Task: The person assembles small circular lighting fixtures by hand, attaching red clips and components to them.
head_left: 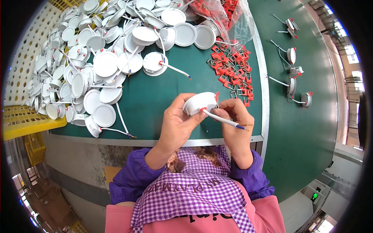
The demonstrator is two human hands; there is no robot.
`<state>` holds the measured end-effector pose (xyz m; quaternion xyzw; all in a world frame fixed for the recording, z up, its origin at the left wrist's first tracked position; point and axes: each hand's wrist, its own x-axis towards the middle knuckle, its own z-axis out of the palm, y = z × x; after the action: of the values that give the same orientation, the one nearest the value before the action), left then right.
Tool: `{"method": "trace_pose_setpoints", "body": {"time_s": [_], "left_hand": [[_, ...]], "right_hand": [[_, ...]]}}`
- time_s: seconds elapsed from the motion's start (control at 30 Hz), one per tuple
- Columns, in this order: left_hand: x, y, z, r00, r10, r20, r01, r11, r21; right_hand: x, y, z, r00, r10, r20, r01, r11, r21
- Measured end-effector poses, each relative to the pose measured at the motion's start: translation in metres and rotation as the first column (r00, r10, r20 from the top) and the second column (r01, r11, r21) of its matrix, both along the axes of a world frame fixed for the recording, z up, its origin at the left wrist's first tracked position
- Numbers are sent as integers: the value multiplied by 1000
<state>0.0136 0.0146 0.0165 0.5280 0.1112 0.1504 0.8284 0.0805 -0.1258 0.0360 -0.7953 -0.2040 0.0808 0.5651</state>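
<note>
Over the table's front edge my left hand (175, 122) grips a white round downlight (199, 101), its rim tilted up toward the left. From a red grommet in its side a white cable (222, 118) runs out to the right, ending in bared blue and brown wires. A red spring clip (217, 96) stands at the light's right side. There my right hand (237, 122) is closed, thumb and forefinger pinching the clip's metal part; the fingertips partly hide it. Beyond my hands lies a single downlight (154, 64) with its cable stretched out.
A big heap of white downlights (105, 64) covers the table's left side, beside a yellow crate (35, 120). Loose red clips (233, 70) lie back right, below a clear plastic bag (241, 23). Past a metal edge strip (265, 85), several clipped downlights (291, 85) stand on a green surface.
</note>
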Motion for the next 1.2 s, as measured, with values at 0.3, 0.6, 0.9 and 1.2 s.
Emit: {"method": "trace_pose_setpoints", "body": {"time_s": [0.3,0.6,0.9,1.2], "left_hand": [[-16,2,11,985,-124,-117,120,992,-42],[-23,-5,1,972,-119,-202,94,987,-130],[-22,17,3,967,-92,-237,106,993,47],[-19,3,0,943,-230,-242,86,869,-488]], "right_hand": [[-11,-11,17,936,105,-336,-39,979,200],[6,-30,-4,898,203,-390,-218,976,7],[56,-29,-21,937,88,338,100,859,-502],[56,-22,-9,930,230,287,-10,796,-606]]}}
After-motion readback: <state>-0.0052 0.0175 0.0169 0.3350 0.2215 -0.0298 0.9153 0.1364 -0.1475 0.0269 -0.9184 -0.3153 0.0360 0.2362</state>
